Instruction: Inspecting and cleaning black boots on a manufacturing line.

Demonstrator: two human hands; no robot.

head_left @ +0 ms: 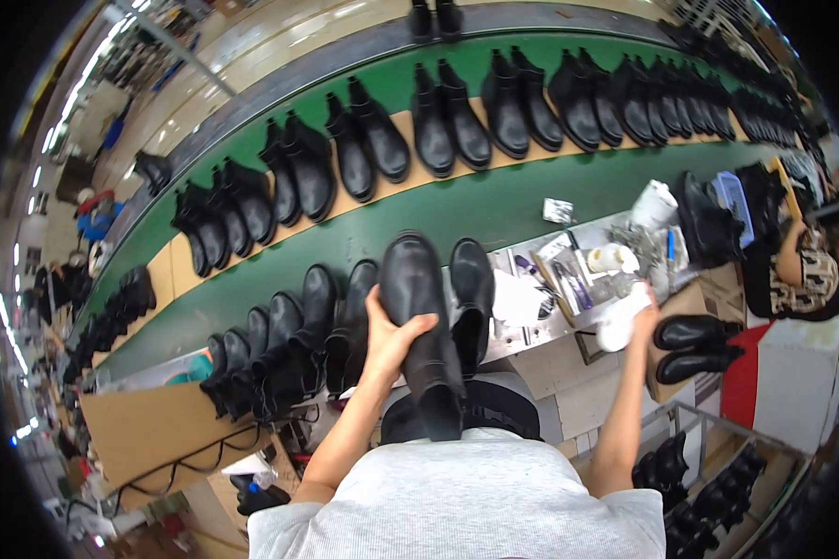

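Directly before my chest, my left grip point(393, 328) clasps the black boot point(419, 317), its long axis running away from me, while my right grip point(636, 315), off to the side, closes on a white cloth point(617, 328).

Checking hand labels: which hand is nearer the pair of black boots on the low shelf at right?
Right. The right hand, gripping a white cloth, is just beside the pair; the left hand holds a black boot far off.

Boot rows point(280, 349) crowd the left; bare green belt point(494, 210) lies open ahead.
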